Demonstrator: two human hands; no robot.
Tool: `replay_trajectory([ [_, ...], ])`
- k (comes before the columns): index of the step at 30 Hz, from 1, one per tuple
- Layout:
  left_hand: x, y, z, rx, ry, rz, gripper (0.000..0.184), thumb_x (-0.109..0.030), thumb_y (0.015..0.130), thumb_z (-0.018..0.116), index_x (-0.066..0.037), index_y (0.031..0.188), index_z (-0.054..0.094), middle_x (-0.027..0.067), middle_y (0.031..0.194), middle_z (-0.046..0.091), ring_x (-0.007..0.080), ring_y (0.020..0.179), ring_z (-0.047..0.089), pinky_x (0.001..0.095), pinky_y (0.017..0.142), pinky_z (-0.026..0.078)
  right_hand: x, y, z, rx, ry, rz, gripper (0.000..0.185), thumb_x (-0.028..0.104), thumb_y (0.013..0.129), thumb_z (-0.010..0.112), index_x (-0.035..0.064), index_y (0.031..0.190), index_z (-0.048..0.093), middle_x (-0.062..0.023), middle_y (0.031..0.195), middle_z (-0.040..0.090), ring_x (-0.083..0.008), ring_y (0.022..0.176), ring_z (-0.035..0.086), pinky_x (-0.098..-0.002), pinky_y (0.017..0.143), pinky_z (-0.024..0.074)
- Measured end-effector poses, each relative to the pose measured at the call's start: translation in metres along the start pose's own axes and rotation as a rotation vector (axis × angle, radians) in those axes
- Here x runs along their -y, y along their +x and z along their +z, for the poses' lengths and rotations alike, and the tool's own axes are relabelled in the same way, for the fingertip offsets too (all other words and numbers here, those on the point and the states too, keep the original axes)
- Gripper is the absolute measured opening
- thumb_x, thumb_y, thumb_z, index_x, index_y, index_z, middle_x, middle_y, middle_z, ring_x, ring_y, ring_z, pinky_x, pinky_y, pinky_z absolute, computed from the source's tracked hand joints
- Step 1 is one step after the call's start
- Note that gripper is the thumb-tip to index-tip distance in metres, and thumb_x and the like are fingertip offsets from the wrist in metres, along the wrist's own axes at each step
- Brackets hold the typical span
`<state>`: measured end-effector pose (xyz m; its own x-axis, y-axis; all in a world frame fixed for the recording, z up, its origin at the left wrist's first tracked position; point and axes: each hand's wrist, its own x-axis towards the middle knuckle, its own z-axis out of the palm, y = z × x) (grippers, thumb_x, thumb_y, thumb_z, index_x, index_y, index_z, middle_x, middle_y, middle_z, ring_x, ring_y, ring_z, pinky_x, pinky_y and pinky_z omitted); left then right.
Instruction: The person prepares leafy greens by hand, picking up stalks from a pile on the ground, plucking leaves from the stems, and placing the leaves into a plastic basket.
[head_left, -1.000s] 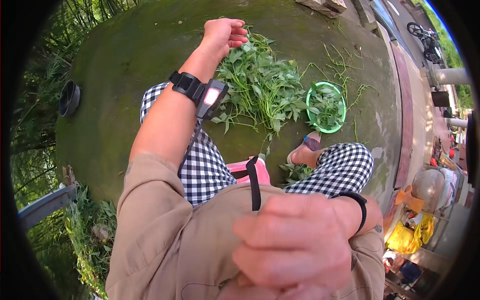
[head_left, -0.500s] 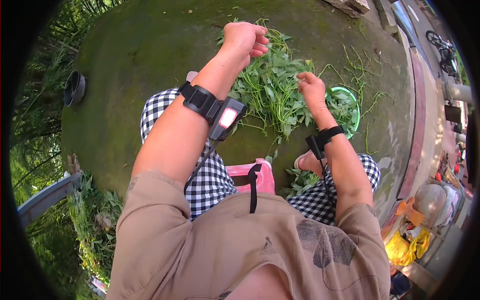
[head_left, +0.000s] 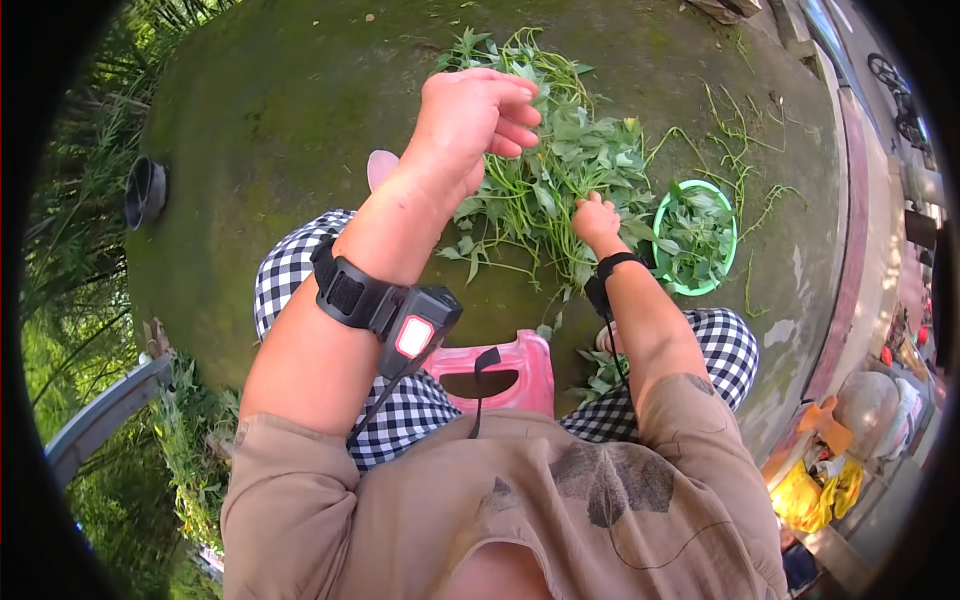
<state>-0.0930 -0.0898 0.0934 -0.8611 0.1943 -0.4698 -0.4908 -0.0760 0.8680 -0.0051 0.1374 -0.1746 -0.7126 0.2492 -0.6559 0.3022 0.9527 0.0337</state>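
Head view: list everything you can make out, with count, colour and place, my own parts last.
Pile of leafy stems: 1, green, on the ground, upper centre
Basket: 1, light green, right of the pile
Leaves: uncounted, green, in the basket
Loose stems: several, green, beyond the basket
Stool: 1, pink, between the trouser legs
Container: 1, black, far left
Rail: 1, grey, lower left
Foliage: uncounted, green, left edge
Motorbike: 1, dark, upper right
Bundle: 1, yellow, lower right
Trousers: 1, black-and-white check, centre
Shirt: 1, tan, bottom
Arm straps: 2, black, left and right
Left hand: 1, bare, over the pile's left side
Right hand: 1, bare, at the pile's near right
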Motion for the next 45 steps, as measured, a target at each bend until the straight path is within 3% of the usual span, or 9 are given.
replay_trajectory([
  [4, -0.003, 0.003, -0.001, -0.008, -0.016, 0.005, 0.019, -0.009, 0.086, 0.059, 0.003, 0.099, 0.066, 0.0111, 0.079, 0.068, 0.0172, 0.062, 0.065, 0.0254, 0.053, 0.05, 0.0, 0.004, 0.014, -0.143, 0.118, -0.132, 0.037, 0.013, 0.084, 0.051, 0.0141, 0.119, 0.062, -0.0055, 0.133, 0.048, -0.0313, 0.123, 0.044, -0.0466, 0.1, 0.0372],
  [8, -0.002, 0.001, 0.0, 0.0, -0.02, 0.03, 0.019, -0.009, 0.086, 0.059, 0.003, 0.1, 0.066, 0.0112, 0.078, 0.068, 0.0173, 0.062, 0.065, 0.0252, 0.053, 0.05, -0.005, 0.0, -0.004, -0.414, 0.307, -0.091, 0.039, 0.009, 0.076, 0.063, 0.0171, 0.114, 0.066, -0.003, 0.129, 0.055, -0.0316, 0.11, 0.056, -0.0429, 0.092, 0.0468],
  [9, -0.001, 0.0, 0.001, -0.004, -0.017, 0.031, 0.019, -0.009, 0.086, 0.059, 0.003, 0.1, 0.066, 0.0112, 0.078, 0.067, 0.0174, 0.062, 0.065, 0.0253, 0.053, 0.05, -0.008, -0.003, -0.01, -0.581, 0.377, -0.1, 0.038, 0.006, 0.071, 0.069, 0.0102, 0.109, 0.068, -0.0057, 0.111, 0.064, -0.0257, 0.092, 0.065, -0.0373, 0.079, 0.0521],
  [13, -0.003, -0.004, 0.005, -0.01, -0.02, 0.058, 0.02, -0.008, 0.086, 0.058, 0.003, 0.1, 0.066, 0.0111, 0.077, 0.067, 0.0178, 0.061, 0.065, 0.0257, 0.052, 0.05, -0.008, -0.046, -0.084, -0.34, 1.443, -0.154, 0.032, -0.003, 0.077, 0.063, -0.0029, 0.11, 0.065, -0.009, 0.082, 0.066, -0.0156, 0.066, 0.063, -0.0249, 0.06, 0.0501],
  [16, -0.001, -0.004, 0.006, 0.004, -0.031, 0.068, 0.02, -0.008, 0.086, 0.057, 0.003, 0.1, 0.065, 0.0111, 0.077, 0.066, 0.0181, 0.06, 0.064, 0.0261, 0.051, 0.05, -0.014, -0.106, -0.123, -0.111, 1.48, -0.214, 0.034, -0.008, 0.079, 0.057, -0.0041, 0.113, 0.062, -0.0108, 0.083, 0.067, -0.0164, 0.064, 0.063, -0.0238, 0.059, 0.0507],
  [18, 0.0, -0.004, 0.011, 0.028, -0.035, 0.061, 0.019, -0.008, 0.086, 0.057, 0.003, 0.099, 0.065, 0.0112, 0.076, 0.066, 0.0182, 0.059, 0.064, 0.0264, 0.05, 0.05, -0.028, -0.122, -0.115, -0.026, 1.281, 0.09, 0.035, -0.011, 0.08, 0.058, -0.0056, 0.114, 0.059, -0.0123, 0.083, 0.065, -0.0168, 0.06, 0.062, -0.0243, 0.055, 0.0504],
  [26, 0.019, -0.003, 0.034, 0.121, 0.057, 0.018, 0.018, -0.011, 0.085, 0.058, 0.0, 0.097, 0.066, 0.0096, 0.076, 0.066, 0.0185, 0.057, 0.064, 0.0275, 0.048, 0.049, -0.073, -0.237, -0.135, 0.056, 1.803, -0.211, 0.028, 0.001, 0.09, 0.056, -0.0029, 0.117, 0.055, -0.0116, 0.091, 0.065, -0.0197, 0.072, 0.065, -0.0273, 0.063, 0.0517],
  [37, 0.047, -0.008, 0.077, 0.36, 0.341, -0.032, 0.025, -0.005, 0.077, 0.062, 0.003, 0.101, 0.063, 0.0099, 0.077, 0.067, 0.0146, 0.056, 0.063, 0.0244, 0.046, 0.048, -0.107, -0.216, -0.144, 0.212, 2.299, -0.515, 0.02, 0.004, 0.092, 0.056, 0.0037, 0.111, 0.06, -0.0129, 0.092, 0.063, -0.0283, 0.08, 0.063, -0.0333, 0.067, 0.0518],
  [45, 0.041, -0.02, 0.104, 0.62, 0.269, -0.012, 0.028, -0.011, 0.085, 0.064, 0.001, 0.11, 0.064, 0.0079, 0.083, 0.068, 0.013, 0.067, 0.064, 0.0241, 0.056, 0.05, -0.1, -0.194, -0.164, 0.329, 2.449, -0.711, 0.02, 0.006, 0.094, 0.052, 0.0031, 0.113, 0.057, -0.0121, 0.09, 0.062, -0.028, 0.081, 0.06, -0.0343, 0.069, 0.0498],
])
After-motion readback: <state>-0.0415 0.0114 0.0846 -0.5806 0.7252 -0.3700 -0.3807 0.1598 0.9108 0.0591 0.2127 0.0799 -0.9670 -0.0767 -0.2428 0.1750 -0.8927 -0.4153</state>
